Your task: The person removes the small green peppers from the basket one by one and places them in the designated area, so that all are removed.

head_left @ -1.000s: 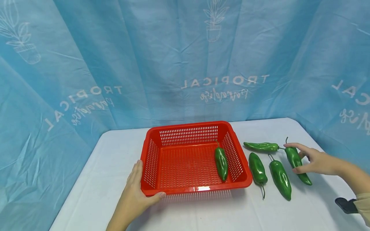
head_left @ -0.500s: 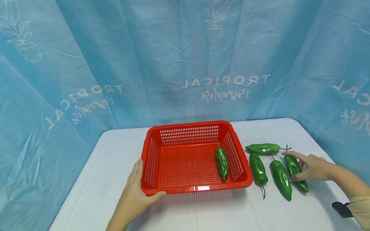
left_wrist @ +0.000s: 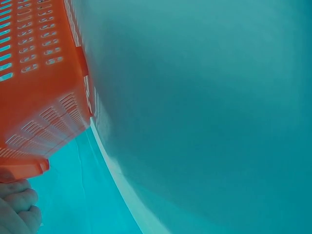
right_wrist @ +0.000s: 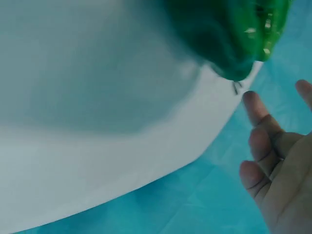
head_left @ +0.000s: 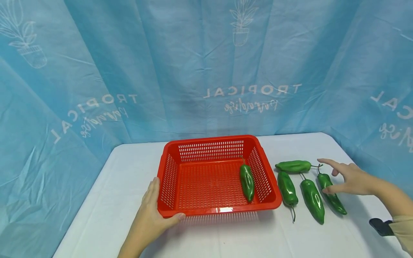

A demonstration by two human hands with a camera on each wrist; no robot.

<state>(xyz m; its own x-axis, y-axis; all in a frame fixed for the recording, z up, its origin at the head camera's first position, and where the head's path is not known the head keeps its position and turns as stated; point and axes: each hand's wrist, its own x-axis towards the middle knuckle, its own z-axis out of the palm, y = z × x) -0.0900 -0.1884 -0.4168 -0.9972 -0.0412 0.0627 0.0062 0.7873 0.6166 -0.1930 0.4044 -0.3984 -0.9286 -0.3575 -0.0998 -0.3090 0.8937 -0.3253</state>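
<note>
A red plastic basket (head_left: 200,211) with slotted walls stands on the white table. My left hand (head_left: 151,215) holds its near left corner, thumb at the front rim and fingers along the left side; in the left wrist view those fingers are bent near the rim. Inside, along the right wall, lies one green chili pepper (head_left: 247,182). My right hand (head_left: 353,179) hovers over the rightmost green chili pepper (head_left: 335,202), thumb and index finger spread, holding nothing. Right of the basket lie a crosswise chili pepper (head_left: 294,166), another beside the rim (head_left: 288,188) and a third (head_left: 313,200).
The white table (head_left: 109,204) has a rounded far right corner. Blue printed curtains (head_left: 193,71) hang behind and at both sides. A dark strap-like piece (head_left: 381,227) sits at the right sleeve (head_left: 403,229).
The rightmost chili pepper moved slightly toward me and now lies on the table, out of the right hand's grip. That hand has opened and lifted off it. The left hand and basket stay put.
</note>
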